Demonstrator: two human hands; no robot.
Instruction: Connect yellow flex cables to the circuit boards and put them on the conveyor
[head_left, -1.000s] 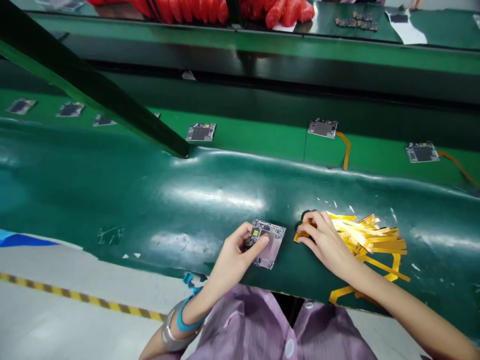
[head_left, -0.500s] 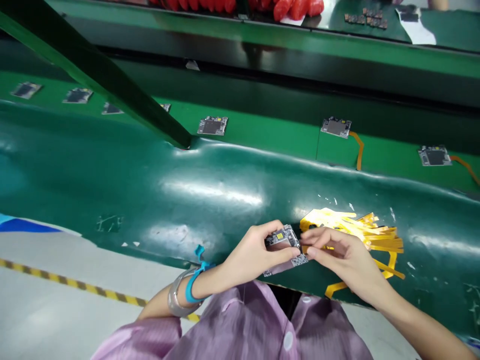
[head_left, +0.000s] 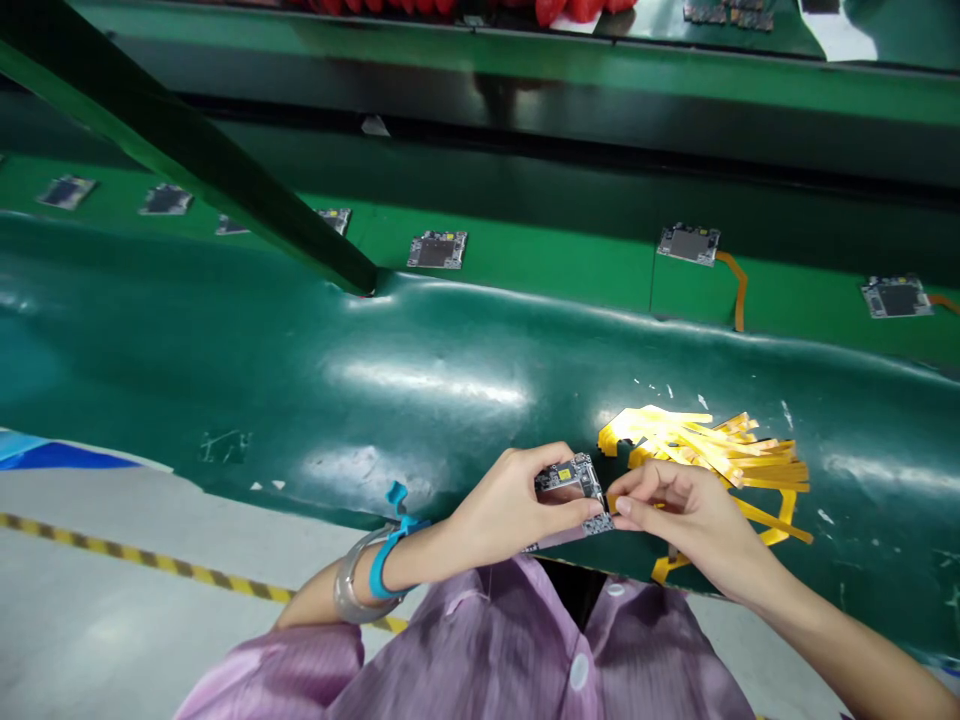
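My left hand (head_left: 517,507) grips a circuit board (head_left: 568,480) by its edges, thumb across its face, tilted above the near edge of the green bench. Silver and black parts and a small yellow square show on the board. At the board's right edge, my right hand (head_left: 675,510) pinches the end of an orange flat flex cable (head_left: 616,496). Fingers hide most of that cable, and whether its tip sits in the board's connector I cannot tell. Just beyond the right hand lies a loose pile of yellow-orange flex cables (head_left: 705,445).
Several circuit boards (head_left: 437,250) lie in a row on the green conveyor (head_left: 555,265); two at the right have flex cables attached (head_left: 739,290). A dark green post (head_left: 247,190) slants across the left. Red objects (head_left: 577,10) and more small boards sit on the far shelf.
The boards on the conveyor have shifted right. My left hand still holds its board, and my right fingers have drawn together more closely at the board's right edge.
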